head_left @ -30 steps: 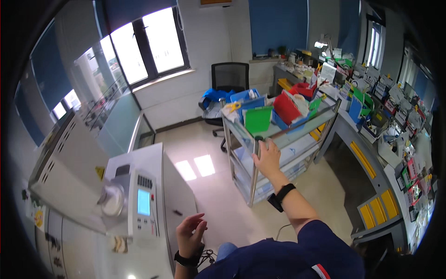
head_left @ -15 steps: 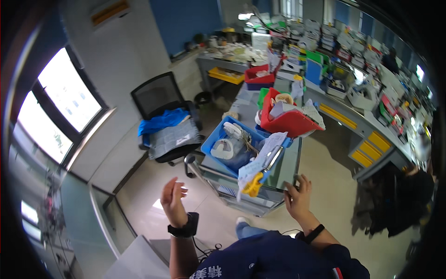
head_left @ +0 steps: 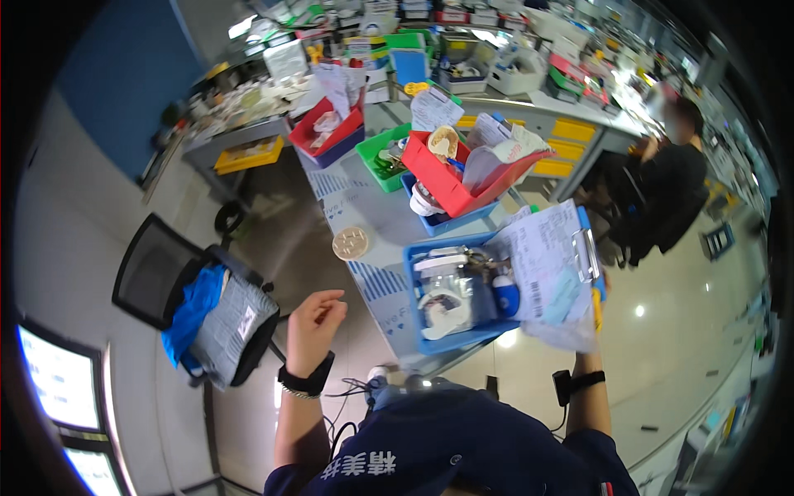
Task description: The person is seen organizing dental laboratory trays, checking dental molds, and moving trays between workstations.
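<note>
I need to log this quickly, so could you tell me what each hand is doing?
Left hand: loosely curled, holding nothing.
Right hand: hidden behind the papers; cannot be told.

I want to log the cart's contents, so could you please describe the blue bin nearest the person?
The blue bin is an open, rectangular tray that looks like plastic, resting flat at the near end of the grey cart top. It holds clear bags and a small blue-and-white item. A sheet of paper overlaps its right edge.

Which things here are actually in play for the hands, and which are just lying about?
In play: left hand, held free beside cart top; blue bin; papers on clipboard, hiding the right hand.
Lying about: red bin; green bin; round disc; office chair.
</note>
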`<action>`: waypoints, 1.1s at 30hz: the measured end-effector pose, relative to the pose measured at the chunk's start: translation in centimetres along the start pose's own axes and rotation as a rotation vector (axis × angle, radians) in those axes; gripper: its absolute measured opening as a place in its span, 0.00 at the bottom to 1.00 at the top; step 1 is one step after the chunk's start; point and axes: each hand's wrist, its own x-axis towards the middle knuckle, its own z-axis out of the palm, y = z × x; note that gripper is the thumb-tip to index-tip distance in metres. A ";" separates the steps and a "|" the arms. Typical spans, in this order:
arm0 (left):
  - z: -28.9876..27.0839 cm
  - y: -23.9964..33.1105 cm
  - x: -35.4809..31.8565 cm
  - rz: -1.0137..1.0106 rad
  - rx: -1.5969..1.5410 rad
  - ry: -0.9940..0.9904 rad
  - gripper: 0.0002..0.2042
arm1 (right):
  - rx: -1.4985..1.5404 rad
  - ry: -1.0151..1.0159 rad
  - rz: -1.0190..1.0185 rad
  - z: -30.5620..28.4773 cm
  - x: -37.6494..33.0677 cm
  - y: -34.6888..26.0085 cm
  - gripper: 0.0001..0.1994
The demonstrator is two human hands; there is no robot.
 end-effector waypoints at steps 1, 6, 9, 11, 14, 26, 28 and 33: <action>-0.6 -1.3 1.5 0.038 0.121 -0.020 0.14 | -0.030 0.021 0.023 -0.5 -1.8 -1.2 0.16; -2.4 -8.5 10.1 0.392 0.536 0.035 0.25 | 0.326 -0.107 0.724 -4.3 -13.0 -10.4 0.12; -0.9 -10.9 13.0 0.555 0.655 -0.026 0.36 | 0.342 -0.120 0.390 -2.5 -14.3 -21.4 0.15; 0.0 -11.0 14.2 0.327 0.794 -0.197 0.40 | 0.227 -0.245 0.245 -0.7 -14.5 -25.9 0.19; 0.8 -11.7 15.6 0.268 0.857 -0.369 0.40 | -0.034 -0.276 0.139 2.0 -15.7 -28.4 0.24; 1.5 -13.1 23.2 0.405 0.762 -0.194 0.39 | -0.165 -0.062 0.135 3.4 -15.8 -26.8 0.11; 1.4 -13.5 24.5 0.404 0.773 -0.208 0.39 | -0.343 -0.055 0.153 3.6 -16.2 -26.8 0.10; 0.6 -14.1 27.0 0.427 0.744 -0.260 0.38 | -0.353 0.051 0.285 4.6 -15.5 -26.3 0.09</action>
